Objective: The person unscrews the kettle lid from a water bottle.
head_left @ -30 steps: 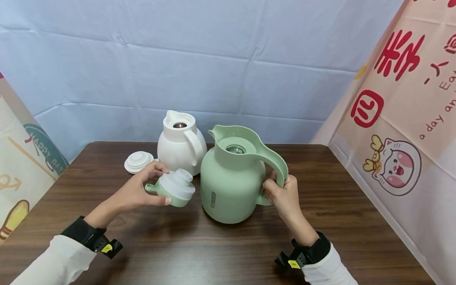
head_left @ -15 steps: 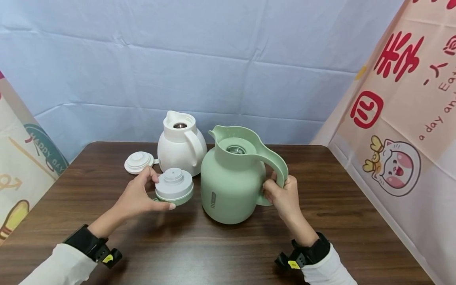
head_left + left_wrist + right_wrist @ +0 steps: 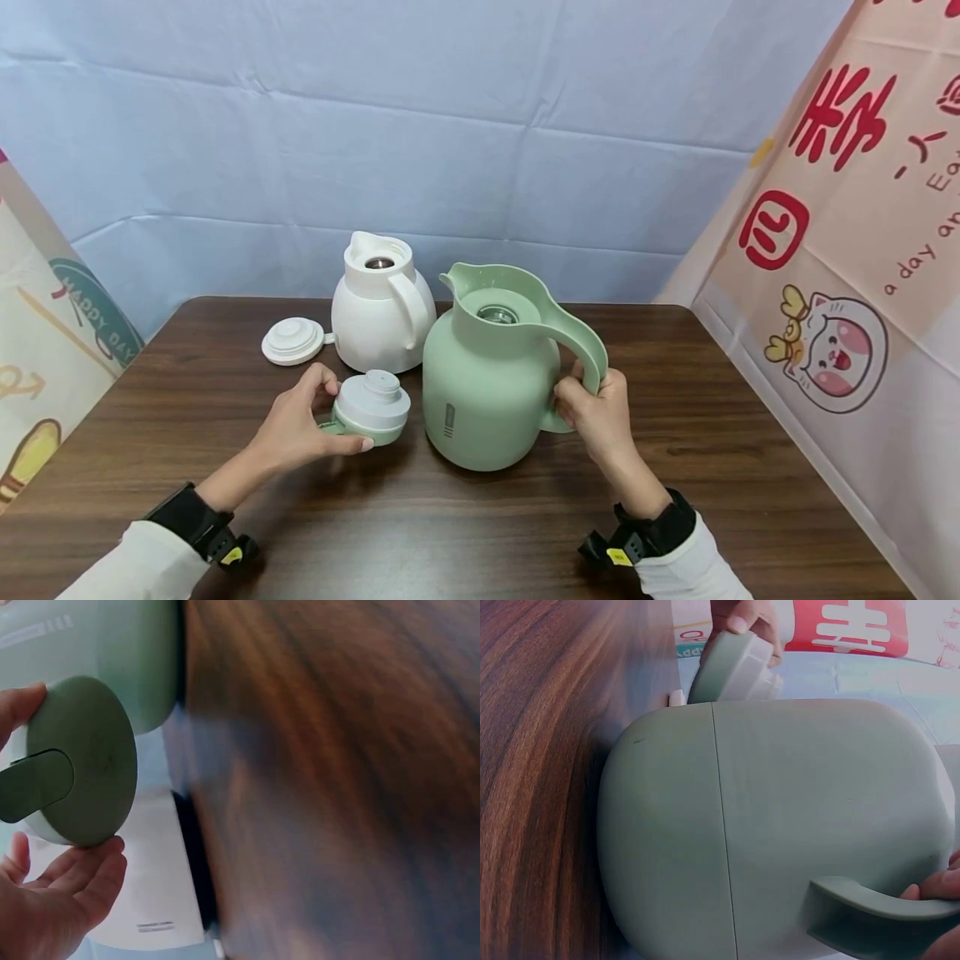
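Note:
My left hand (image 3: 303, 425) pinches a green and white thermos lid (image 3: 372, 404) between thumb and fingers, its white threaded side facing up. The left wrist view shows the lid's round green top (image 3: 94, 761) and its tab, with fingers at the rim. To the right stands a large green thermos jug (image 3: 491, 392), upright with its mouth uncovered. My right hand (image 3: 600, 408) grips the lower part of the jug's handle (image 3: 585, 346); in the right wrist view only some fingertips (image 3: 941, 885) show at that handle.
Behind the lid stands a white thermos jug (image 3: 382, 321), its mouth uncovered too. A white lid (image 3: 292, 341) lies on the brown wooden table (image 3: 465, 533) left of it. A pale blue cloth (image 3: 420, 133) hangs behind the table.
The left hand has turned the lid from tilted rightward to white side up, then lowered it slightly. The right hand and the green jug have stayed in place.

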The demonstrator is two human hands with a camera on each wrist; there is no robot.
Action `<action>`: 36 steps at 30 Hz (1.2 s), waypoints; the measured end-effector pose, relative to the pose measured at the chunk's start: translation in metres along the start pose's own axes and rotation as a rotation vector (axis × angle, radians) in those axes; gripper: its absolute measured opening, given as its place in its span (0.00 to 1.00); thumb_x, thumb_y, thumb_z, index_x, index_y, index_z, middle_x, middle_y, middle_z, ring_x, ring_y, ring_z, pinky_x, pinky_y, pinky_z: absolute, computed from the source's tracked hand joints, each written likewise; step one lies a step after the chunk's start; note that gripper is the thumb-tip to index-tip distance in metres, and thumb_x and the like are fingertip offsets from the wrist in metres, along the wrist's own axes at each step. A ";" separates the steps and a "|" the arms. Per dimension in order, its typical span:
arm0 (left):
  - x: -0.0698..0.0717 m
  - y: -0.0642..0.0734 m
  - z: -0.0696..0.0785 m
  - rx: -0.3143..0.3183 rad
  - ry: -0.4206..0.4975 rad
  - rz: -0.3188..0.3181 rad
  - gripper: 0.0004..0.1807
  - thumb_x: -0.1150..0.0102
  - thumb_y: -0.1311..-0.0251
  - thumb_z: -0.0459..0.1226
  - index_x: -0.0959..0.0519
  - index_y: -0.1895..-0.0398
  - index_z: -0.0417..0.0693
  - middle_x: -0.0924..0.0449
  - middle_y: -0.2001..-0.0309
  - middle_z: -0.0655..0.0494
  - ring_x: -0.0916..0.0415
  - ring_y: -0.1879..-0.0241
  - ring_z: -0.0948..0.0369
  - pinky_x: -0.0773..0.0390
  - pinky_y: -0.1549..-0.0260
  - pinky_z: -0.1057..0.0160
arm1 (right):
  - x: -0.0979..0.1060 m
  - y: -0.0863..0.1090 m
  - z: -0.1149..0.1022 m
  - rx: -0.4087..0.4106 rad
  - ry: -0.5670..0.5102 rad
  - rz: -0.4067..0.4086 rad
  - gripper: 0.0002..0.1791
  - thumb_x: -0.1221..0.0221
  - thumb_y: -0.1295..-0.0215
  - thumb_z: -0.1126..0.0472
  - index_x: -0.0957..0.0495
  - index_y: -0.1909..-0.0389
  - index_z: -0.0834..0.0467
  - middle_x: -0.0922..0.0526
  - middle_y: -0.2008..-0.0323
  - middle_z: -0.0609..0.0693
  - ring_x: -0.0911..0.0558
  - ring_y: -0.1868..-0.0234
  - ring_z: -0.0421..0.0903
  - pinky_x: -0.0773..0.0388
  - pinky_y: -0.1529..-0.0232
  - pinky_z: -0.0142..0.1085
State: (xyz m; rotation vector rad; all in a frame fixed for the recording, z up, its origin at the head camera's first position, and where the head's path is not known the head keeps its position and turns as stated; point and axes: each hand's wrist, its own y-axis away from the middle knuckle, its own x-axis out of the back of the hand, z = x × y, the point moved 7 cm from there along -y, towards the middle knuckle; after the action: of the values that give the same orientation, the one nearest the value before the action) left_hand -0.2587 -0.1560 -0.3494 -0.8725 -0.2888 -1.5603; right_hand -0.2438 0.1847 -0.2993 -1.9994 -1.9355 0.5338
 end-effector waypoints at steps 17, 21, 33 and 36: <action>-0.015 0.003 -0.020 -0.001 -0.054 -0.096 0.45 0.22 0.74 0.55 0.33 0.51 0.48 0.24 0.59 0.56 0.25 0.59 0.58 0.28 0.62 0.53 | -0.001 0.000 -0.001 0.017 -0.004 -0.011 0.16 0.54 0.49 0.81 0.42 0.90 0.63 0.41 0.95 0.50 0.41 0.94 0.45 0.42 0.89 0.36; -0.016 0.002 -0.022 -0.001 -0.089 -0.132 0.47 0.22 0.74 0.54 0.32 0.47 0.44 0.24 0.59 0.55 0.25 0.59 0.58 0.28 0.61 0.53 | -0.001 0.000 -0.001 0.011 0.002 -0.005 0.16 0.55 0.50 0.81 0.41 0.90 0.64 0.41 0.95 0.51 0.41 0.94 0.45 0.42 0.89 0.35; -0.027 0.003 -0.022 0.005 -0.130 -0.262 0.51 0.19 0.83 0.53 0.30 0.49 0.40 0.27 0.57 0.53 0.29 0.57 0.56 0.30 0.57 0.53 | -0.001 -0.001 -0.001 0.004 -0.004 0.001 0.16 0.55 0.50 0.81 0.43 0.90 0.63 0.42 0.96 0.50 0.42 0.94 0.45 0.42 0.89 0.36; -0.029 0.004 -0.022 -0.002 -0.123 -0.272 0.50 0.18 0.86 0.50 0.31 0.51 0.41 0.29 0.58 0.54 0.29 0.58 0.57 0.30 0.57 0.53 | -0.001 -0.001 -0.001 0.005 -0.005 0.003 0.16 0.55 0.51 0.81 0.43 0.90 0.63 0.42 0.96 0.50 0.42 0.95 0.44 0.42 0.90 0.36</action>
State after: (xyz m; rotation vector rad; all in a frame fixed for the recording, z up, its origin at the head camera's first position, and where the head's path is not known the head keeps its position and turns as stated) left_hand -0.2638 -0.1492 -0.3848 -0.9628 -0.5116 -1.7596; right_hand -0.2440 0.1836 -0.2984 -1.9999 -1.9326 0.5447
